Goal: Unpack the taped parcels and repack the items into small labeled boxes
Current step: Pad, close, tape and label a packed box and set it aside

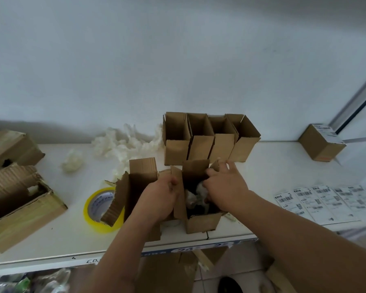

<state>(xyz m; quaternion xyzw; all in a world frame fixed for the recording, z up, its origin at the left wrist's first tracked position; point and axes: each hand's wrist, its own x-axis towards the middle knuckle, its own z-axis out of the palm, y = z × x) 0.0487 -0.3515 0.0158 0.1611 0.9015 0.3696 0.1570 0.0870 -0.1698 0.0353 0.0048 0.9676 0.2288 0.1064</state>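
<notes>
The worktop (262, 176) carries everything. Far left of the hands lie the torn parcels (19, 199), opened. Beyond the hands, against the wall, four empty boxes (209, 138) stand in a row with flaps up, and wadding (123, 142) lies to their left. Well to the right sit a labelled box (321, 142) and a strip of labels (325, 199).

Between the hands stands the open box (201, 220) being filled, upright, its mouth facing up toward the person. The item (193, 197) — pale wrapping over something dark, too blurred to name — sits inside, directly under the right hand.

The right hand (224, 187) reaches down into the mouth, fingers curled on the item, thumb up by the far flap. The left hand (159, 197) grips the box's left flap, holding it back. Just left of it stands a second open box (140, 182), with a tape roll (99, 210) partly behind its flap.

The move turns on a vertical line: the item goes straight down the box's long axis, and the right hand is the one already on it. The flaps probably want folding next — the tape is nearer the left hand.
</notes>
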